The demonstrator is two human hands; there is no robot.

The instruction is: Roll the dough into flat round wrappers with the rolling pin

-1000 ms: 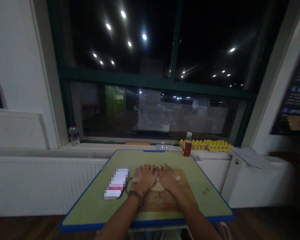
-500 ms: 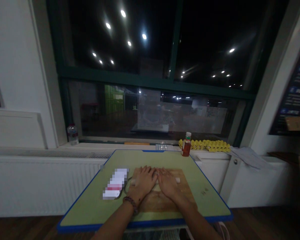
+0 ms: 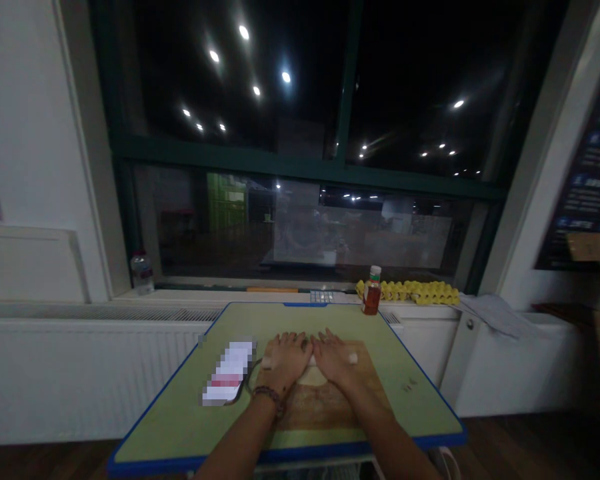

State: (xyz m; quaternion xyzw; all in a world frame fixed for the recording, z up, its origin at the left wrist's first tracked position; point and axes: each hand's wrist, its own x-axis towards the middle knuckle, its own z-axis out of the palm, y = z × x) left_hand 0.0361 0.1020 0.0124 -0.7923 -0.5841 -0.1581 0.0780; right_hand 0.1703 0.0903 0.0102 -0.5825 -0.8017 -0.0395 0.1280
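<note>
My left hand point(image 3: 291, 360) and my right hand point(image 3: 334, 357) lie side by side, palms down and fingers stretched forward, on a thin pale rolling pin point(image 3: 353, 359). The pin lies crosswise on a wooden board point(image 3: 325, 410), its two ends showing past my hands and its middle mostly covered. Just behind the pin, on my side, shows a flat pale piece of dough point(image 3: 314, 378), partly hidden by my hands. A braided bracelet point(image 3: 270, 396) is on my left wrist.
The board rests on a small green table point(image 3: 180, 420) with a blue edge. Left of it lies a phone point(image 3: 230, 373), its screen blurred. A bottle of reddish liquid point(image 3: 372, 293) stands at the far right corner. A yellow egg tray point(image 3: 420, 292) and clear bottle point(image 3: 142, 273) are by the window.
Both hands have slid slightly forward on the board, and more of the dough shows behind the pin. The view has shifted a little.
</note>
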